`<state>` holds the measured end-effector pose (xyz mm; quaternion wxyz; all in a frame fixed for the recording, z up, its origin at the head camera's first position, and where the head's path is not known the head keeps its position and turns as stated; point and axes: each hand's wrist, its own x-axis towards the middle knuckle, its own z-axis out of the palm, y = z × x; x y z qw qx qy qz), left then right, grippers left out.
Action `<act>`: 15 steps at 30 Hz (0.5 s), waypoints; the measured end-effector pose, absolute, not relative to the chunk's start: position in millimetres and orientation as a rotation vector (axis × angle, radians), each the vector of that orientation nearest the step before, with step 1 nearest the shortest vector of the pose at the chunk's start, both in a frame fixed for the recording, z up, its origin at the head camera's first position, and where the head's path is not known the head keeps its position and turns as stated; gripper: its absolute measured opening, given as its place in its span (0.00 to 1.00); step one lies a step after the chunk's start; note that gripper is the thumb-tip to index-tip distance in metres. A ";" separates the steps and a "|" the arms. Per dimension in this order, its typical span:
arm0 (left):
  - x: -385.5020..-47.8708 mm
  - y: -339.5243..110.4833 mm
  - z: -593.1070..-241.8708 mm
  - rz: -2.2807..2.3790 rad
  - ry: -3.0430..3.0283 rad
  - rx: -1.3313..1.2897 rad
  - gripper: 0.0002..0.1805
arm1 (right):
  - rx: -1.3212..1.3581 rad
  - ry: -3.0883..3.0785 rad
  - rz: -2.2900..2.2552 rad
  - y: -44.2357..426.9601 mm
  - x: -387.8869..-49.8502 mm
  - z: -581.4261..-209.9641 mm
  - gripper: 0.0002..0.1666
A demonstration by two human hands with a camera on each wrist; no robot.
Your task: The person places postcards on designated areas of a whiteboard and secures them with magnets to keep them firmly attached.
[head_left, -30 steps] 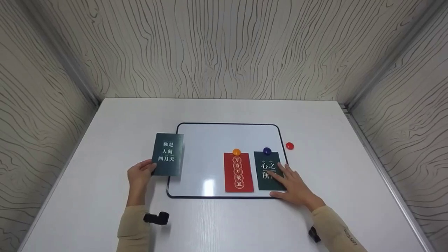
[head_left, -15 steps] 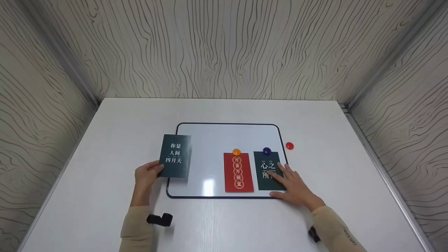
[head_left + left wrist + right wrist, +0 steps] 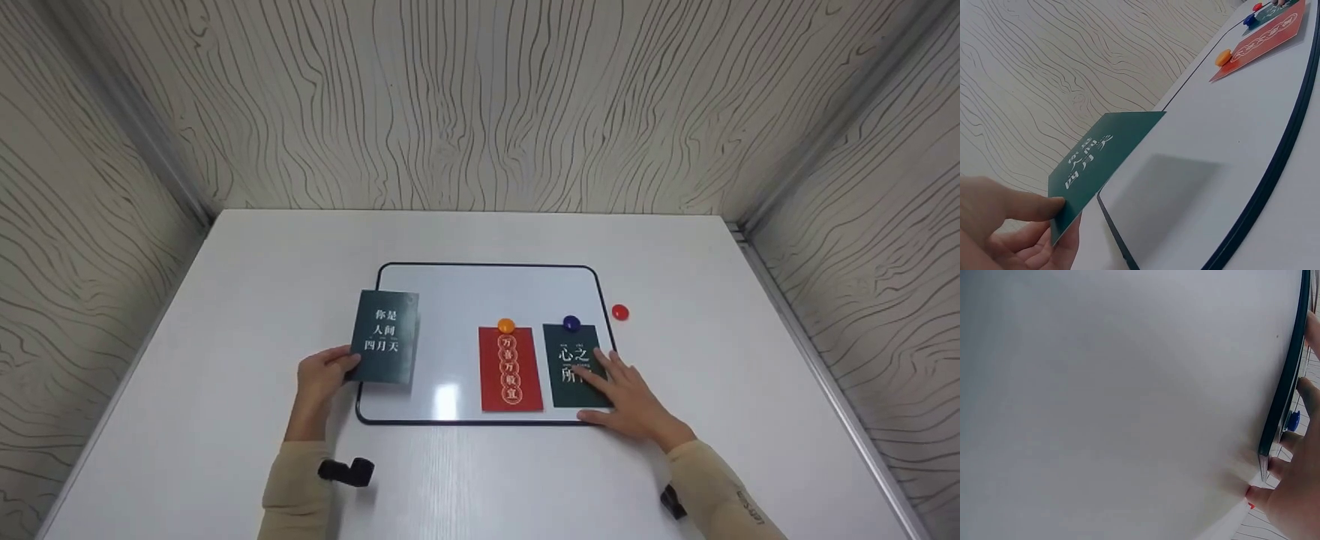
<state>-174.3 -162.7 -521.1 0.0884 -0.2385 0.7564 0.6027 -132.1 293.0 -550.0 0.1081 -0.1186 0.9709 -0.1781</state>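
My left hand [image 3: 324, 375] pinches a dark green card [image 3: 384, 337] with white characters by its lower left edge. In the left wrist view that card [image 3: 1107, 147] is raised, casting a shadow on the whiteboard [image 3: 450, 300]. My right hand [image 3: 630, 397] lies with spread fingers over a second green card [image 3: 564, 388] at the board's right side. A dark blue magnet [image 3: 572, 324] sits on this card's top edge. Left of it is a red card [image 3: 495, 390] with gold characters, an orange magnet [image 3: 506, 326] at its top.
A red magnet [image 3: 620, 312] lies on the white table [image 3: 262, 262] just off the board's right edge. Wood-grain panels [image 3: 465, 105] enclose the table at the back and sides. A black wrist camera [image 3: 349, 472] sticks out from the left sleeve.
My left hand has moved right and slightly nearer with its green card, which now overlaps more of the whiteboard. The right hand has stayed in place.
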 end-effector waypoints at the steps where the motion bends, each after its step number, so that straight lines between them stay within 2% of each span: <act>1: -174.5 -161.9 -521.7 1.789 2.254 -0.707 0.22 | -0.350 2.857 -0.523 293.0 -132.1 -549.8 0.43; 15: -175.0 -150.6 -524.9 1.812 2.252 -0.659 0.22 | -0.370 2.870 -0.507 293.6 -132.9 -550.1 0.43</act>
